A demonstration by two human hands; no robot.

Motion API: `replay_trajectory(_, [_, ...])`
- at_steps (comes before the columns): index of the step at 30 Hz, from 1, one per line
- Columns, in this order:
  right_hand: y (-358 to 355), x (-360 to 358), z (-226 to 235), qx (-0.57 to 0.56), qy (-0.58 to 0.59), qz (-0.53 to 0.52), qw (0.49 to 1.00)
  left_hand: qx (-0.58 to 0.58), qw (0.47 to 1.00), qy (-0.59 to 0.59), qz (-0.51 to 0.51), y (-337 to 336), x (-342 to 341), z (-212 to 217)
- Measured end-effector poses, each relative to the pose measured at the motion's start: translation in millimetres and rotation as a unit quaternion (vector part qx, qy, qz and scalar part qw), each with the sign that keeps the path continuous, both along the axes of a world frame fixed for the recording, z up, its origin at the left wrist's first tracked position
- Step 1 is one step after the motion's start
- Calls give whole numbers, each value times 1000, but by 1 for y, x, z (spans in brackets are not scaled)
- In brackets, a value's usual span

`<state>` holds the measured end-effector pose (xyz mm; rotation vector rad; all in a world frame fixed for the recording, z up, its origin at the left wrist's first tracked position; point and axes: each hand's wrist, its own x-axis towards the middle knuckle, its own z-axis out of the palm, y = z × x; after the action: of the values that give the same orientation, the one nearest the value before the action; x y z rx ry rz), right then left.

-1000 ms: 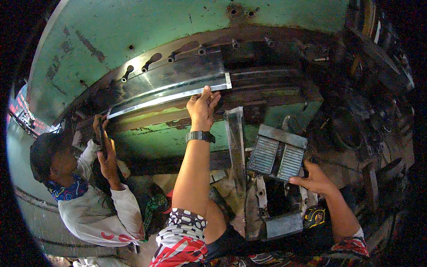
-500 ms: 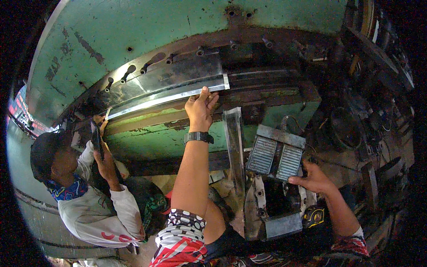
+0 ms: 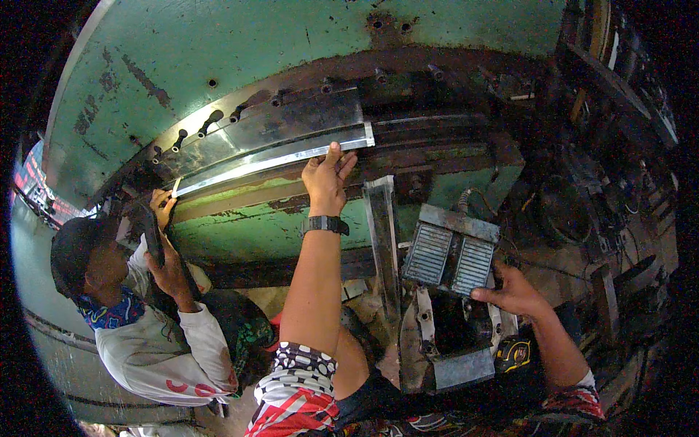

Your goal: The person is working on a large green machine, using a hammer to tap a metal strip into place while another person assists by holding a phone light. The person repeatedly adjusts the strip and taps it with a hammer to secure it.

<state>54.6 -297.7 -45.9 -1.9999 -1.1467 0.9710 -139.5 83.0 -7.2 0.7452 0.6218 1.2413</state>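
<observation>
Two bare hands are engaged. The long metal strip (image 3: 269,162) lies along the far side of the green machine bed (image 3: 313,218), below the machine's upper plate (image 3: 255,44). Its near edge, toward the right end, is held by the left hand (image 3: 325,180), thumb on top and fingers half curled below. The foot pedal unit (image 3: 460,222), at near right, is grasped at its near right corner by the right hand (image 3: 518,291).

The left end of the strip is touched by a co-worker (image 3: 156,357), by whom a dark flat object (image 3: 152,240) is also held. A tall metal piece (image 3: 380,226) is stood between the left forearm and the pedal unit. A black-and-yellow tape measure (image 3: 514,355) is placed just beside the metal frame (image 3: 415,328).

The strip is smooth, with a bright, straight near edge. The machine's green paint is chipped and rust-stained; a row of dark bolts (image 3: 326,86) is set across it. Two ribbed rectangular pedals are carried in the grey housing, to which a flexible cable (image 3: 466,198) is connected.
</observation>
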Motion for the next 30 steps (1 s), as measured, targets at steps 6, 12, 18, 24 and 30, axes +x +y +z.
replay_trajectory(6, [1, 5, -2, -36, -5, 15, 999, 3, 1000, 7, 3, 3, 2, -3])
replay_trajectory(12, [-2, 8, -9, -37, 4, 2, 999, 4, 1000, 7, 6, -1, 4, 2])
replay_trajectory(18, [1, 2, 2, -50, -11, 5, 999, 3, 1000, 14, 10, -2, 2, 2])
replay_trajectory(24, [-4, 5, -8, -18, 26, -8, 999, 1, 1000, 4, -2, 2, 5, -2])
replay_trajectory(30, [-1, -2, 8, -9, -1, 1, 1000, 9, 1000, 2, -7, 4, 2, -3])
